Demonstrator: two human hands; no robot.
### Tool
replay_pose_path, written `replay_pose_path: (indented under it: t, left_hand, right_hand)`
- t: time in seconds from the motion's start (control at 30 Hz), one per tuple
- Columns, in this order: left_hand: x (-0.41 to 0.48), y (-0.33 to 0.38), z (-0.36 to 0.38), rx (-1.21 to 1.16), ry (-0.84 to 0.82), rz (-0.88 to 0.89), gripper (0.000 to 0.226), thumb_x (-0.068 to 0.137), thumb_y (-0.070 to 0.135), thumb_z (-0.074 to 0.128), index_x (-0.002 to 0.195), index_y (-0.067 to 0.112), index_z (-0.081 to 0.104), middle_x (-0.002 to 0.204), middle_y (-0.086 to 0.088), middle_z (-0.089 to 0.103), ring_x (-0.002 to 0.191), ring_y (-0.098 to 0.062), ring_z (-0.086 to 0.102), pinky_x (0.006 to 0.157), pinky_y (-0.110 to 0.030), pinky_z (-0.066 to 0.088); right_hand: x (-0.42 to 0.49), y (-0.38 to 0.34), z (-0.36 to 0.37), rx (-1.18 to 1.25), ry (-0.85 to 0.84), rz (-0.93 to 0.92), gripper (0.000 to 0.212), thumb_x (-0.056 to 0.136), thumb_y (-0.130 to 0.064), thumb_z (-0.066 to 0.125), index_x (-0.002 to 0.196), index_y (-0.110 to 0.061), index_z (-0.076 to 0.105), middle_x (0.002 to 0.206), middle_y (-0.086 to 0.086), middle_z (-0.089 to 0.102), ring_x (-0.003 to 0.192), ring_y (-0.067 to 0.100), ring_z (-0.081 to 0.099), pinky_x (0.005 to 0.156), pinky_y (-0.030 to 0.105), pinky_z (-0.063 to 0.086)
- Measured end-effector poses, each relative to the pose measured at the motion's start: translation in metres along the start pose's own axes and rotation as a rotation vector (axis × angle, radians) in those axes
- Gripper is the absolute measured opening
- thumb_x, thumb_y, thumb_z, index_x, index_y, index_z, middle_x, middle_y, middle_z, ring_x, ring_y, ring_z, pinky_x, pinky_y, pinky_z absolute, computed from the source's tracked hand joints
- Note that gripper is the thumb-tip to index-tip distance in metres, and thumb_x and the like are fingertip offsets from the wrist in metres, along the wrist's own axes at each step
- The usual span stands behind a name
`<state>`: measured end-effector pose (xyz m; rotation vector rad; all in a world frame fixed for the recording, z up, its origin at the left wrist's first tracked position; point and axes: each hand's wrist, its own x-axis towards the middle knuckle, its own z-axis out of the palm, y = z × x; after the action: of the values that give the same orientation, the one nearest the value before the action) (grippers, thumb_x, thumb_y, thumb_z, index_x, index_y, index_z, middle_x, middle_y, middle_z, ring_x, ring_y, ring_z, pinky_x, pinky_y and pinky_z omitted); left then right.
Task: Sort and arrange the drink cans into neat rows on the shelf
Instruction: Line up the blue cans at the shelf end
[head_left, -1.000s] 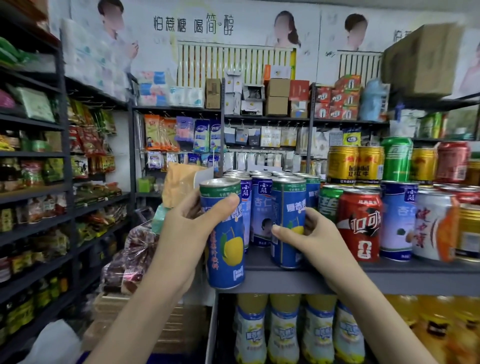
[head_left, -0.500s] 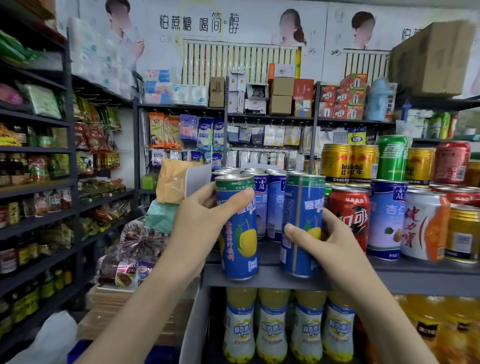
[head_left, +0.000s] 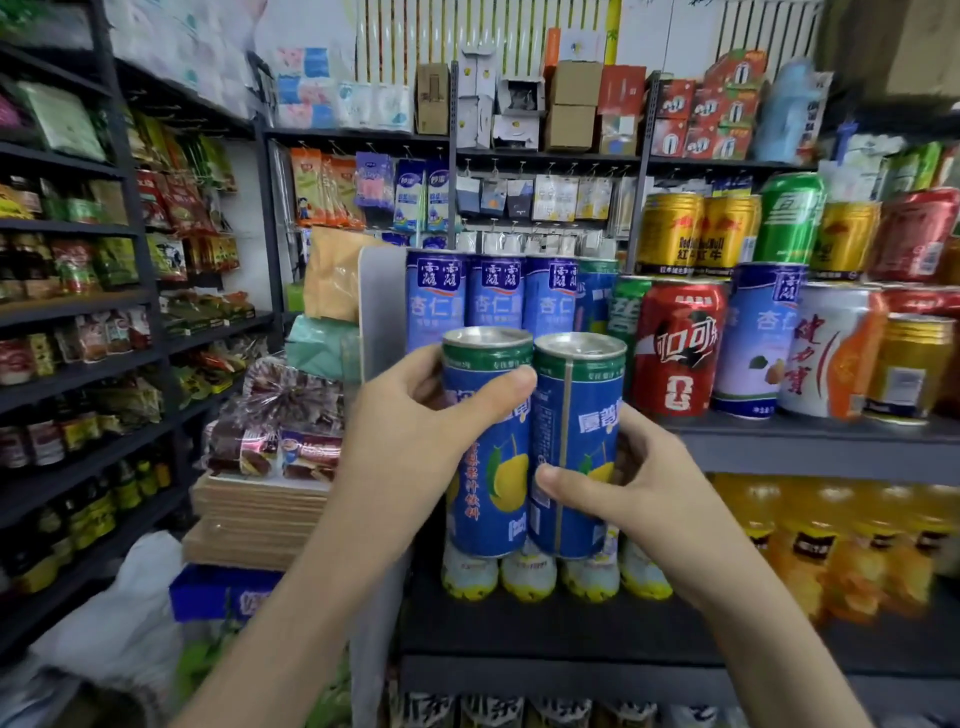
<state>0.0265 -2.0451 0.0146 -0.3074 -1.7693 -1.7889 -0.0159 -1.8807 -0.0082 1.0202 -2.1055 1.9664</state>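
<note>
Before the shelf (head_left: 810, 447), left hand (head_left: 410, 415) grips left can (head_left: 493, 499), right hand (head_left: 634, 483) grips right can (head_left: 576, 410).

The left blue can (head_left: 488, 467) and right blue can (head_left: 576, 415) I hold show glossy printed sides and bare silvery metal tops, in front of a matt grey shelf (head_left: 810, 447), shiny gold cans (head_left: 670, 234), a glossy red can (head_left: 675, 348), dull brown cardboard boxes (head_left: 571, 109) and crinkled, glinting plastic wrap (head_left: 280, 410).

head camera looks forward, close to the shelf (head_left: 810, 441).
</note>
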Motion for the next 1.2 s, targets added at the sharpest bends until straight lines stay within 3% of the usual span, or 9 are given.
replay_pose_path:
  t: [0.07,0.27,0.47,0.67,0.77,0.9,1.1,1.2]
  left_hand:
    - [-0.010,-0.005,0.002,0.043,0.005,0.000,0.037,0.061,0.035,0.080,0.095,0.023,0.072,0.091,0.008,0.074,0.087,-0.009,0.070,0.073,-0.028,0.056]
    - [-0.028,-0.018,0.011,0.002,-0.021,-0.117,0.036,0.063,0.038,0.073,0.093,0.019,0.072,0.087,0.004,0.075,0.082,-0.012,0.071,0.067,-0.028,0.054]
    - [-0.041,-0.043,0.020,0.065,-0.032,-0.172,0.030,0.073,0.034,0.078,0.100,0.025,0.070,0.094,0.007,0.074,0.089,-0.012,0.070,0.082,-0.043,0.056]
    - [-0.059,-0.101,0.028,0.297,0.015,-0.221,0.042,0.063,0.055,0.072,0.100,0.036,0.068,0.092,0.018,0.072,0.088,0.000,0.066,0.082,-0.040,0.055]
    - [-0.063,-0.135,0.034,0.369,0.081,-0.282,0.038,0.067,0.048,0.077,0.101,0.035,0.068,0.088,0.021,0.071,0.086,0.002,0.065,0.081,-0.040,0.055]
    - [-0.059,-0.161,0.041,0.402,0.126,-0.319,0.046,0.069,0.044,0.079,0.111,0.032,0.065,0.089,0.023,0.069,0.086,0.000,0.065,0.081,-0.038,0.055]
    - [-0.049,-0.179,0.044,0.476,0.121,-0.352,0.049,0.073,0.042,0.075,0.118,0.029,0.062,0.096,0.016,0.066,0.095,-0.008,0.063,0.083,-0.032,0.052]
    - [-0.046,-0.186,0.046,0.496,0.091,-0.301,0.049,0.075,0.036,0.076,0.119,0.021,0.058,0.107,0.008,0.065,0.100,-0.009,0.060,0.080,-0.022,0.046]
  right_hand:
    - [-0.007,0.005,0.000,-0.013,0.002,0.019,0.039,0.072,-0.007,0.076,0.107,-0.019,0.063,0.096,-0.012,0.073,0.088,0.005,0.069,0.070,0.019,0.055]
    - [-0.022,0.015,-0.003,0.054,0.023,0.057,0.033,0.075,-0.005,0.071,0.106,-0.014,0.063,0.093,-0.009,0.074,0.086,0.008,0.070,0.067,0.017,0.053]
    - [-0.035,0.038,-0.011,-0.012,0.059,0.121,0.033,0.076,-0.009,0.074,0.106,-0.019,0.063,0.095,-0.009,0.073,0.088,0.009,0.069,0.070,0.020,0.055]
    - [-0.050,0.095,-0.015,-0.131,0.079,0.220,0.041,0.072,-0.008,0.079,0.106,-0.023,0.060,0.096,-0.016,0.071,0.091,0.002,0.066,0.076,0.018,0.053]
    - [-0.054,0.134,-0.012,-0.105,0.135,0.305,0.047,0.071,-0.007,0.080,0.109,-0.025,0.059,0.099,-0.013,0.070,0.094,0.003,0.066,0.073,0.019,0.054]
    - [-0.052,0.175,-0.012,-0.106,0.235,0.370,0.056,0.068,-0.008,0.083,0.115,-0.022,0.056,0.111,-0.006,0.067,0.103,0.010,0.063,0.086,0.035,0.055]
    - [-0.041,0.194,-0.014,-0.171,0.231,0.342,0.059,0.070,-0.013,0.083,0.120,-0.019,0.054,0.111,-0.008,0.066,0.100,0.004,0.062,0.083,0.026,0.054]
    - [-0.037,0.200,-0.013,-0.219,0.206,0.345,0.063,0.071,-0.017,0.082,0.124,-0.020,0.049,0.113,-0.009,0.063,0.097,-0.003,0.060,0.084,0.025,0.053]
